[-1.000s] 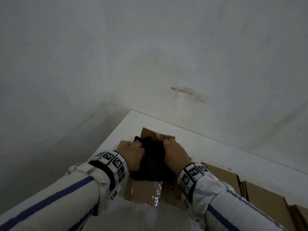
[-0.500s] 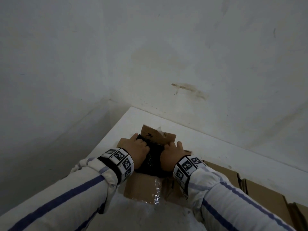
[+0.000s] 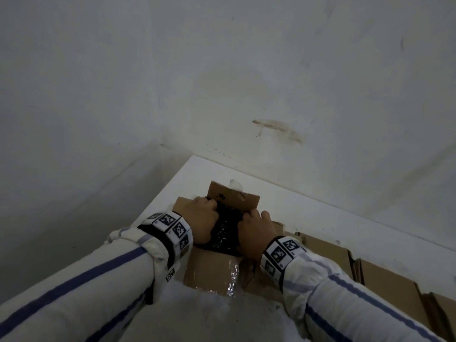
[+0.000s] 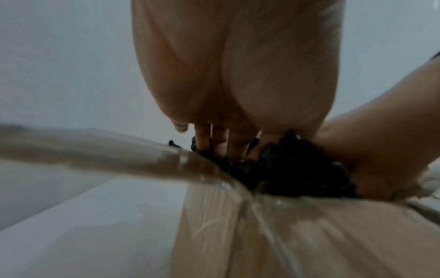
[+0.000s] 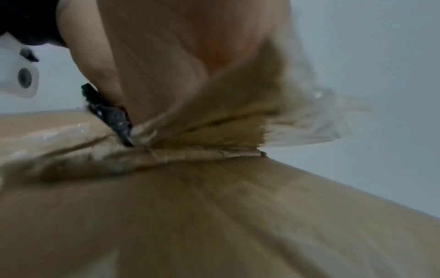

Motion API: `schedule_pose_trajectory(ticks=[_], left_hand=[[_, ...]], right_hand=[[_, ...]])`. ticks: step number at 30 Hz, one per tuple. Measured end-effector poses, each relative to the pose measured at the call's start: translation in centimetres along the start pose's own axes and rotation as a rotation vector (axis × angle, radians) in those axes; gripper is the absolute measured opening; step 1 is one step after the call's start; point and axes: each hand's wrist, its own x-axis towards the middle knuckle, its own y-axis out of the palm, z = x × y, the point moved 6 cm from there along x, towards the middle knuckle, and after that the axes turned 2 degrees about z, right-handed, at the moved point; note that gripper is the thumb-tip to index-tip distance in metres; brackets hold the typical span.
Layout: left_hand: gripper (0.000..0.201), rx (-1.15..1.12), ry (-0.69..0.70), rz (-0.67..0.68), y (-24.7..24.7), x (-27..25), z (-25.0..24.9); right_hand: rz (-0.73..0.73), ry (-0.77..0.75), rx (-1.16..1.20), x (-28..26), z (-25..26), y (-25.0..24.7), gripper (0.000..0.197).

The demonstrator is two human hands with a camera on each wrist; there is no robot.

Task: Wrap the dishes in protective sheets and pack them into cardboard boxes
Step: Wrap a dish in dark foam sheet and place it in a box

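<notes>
A dish wrapped in black bubbly sheet (image 3: 225, 230) sits low in an open cardboard box (image 3: 209, 272) on the white table. My left hand (image 3: 202, 220) grips the bundle's left side, its fingers (image 4: 214, 139) dug down into the black wrap (image 4: 297, 169). My right hand (image 3: 256, 233) grips the right side, thumb raised. The right wrist view shows the wrap (image 5: 112, 120) wedged between that hand (image 5: 178, 56) and a bent box flap (image 5: 214, 131). The dish itself is hidden by the sheet.
The box's far flap (image 3: 233, 197) stands up behind the bundle, and clear tape shines on the near flap (image 3: 230, 280). Several flattened cardboard boxes (image 3: 385, 280) lie to the right. The table (image 3: 308, 213) meets white walls (image 3: 271, 95) in a corner.
Both hands have moved down and away from me with the black bundle, sinking it into the box. The far flap now shows above it.
</notes>
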Motion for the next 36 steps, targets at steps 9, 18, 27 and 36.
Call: schedule_pose_trajectory(ticks=[9, 18, 27, 36], left_hand=[[0.050, -0.004, -0.018, 0.110, 1.3, 0.9, 1.5], [0.064, 0.174, 0.033, -0.023, 1.3, 1.6, 0.2], [0.051, 0.101, -0.040, 0.000, 1.3, 1.0, -0.1], [0.049, 0.147, -0.059, 0.035, 1.0, 0.6, -0.6]], right_hand=[[0.050, -0.052, 0.419, -0.1, 1.2, -3.5, 0.032], [0.255, -0.004, 0.315, 1.1, 1.5, -1.5, 0.059], [0.178, 0.077, 0.298, 1.4, 0.4, -1.3, 0.055], [0.079, 0.001, 0.079, 0.7, 0.5, -0.5, 0.041]])
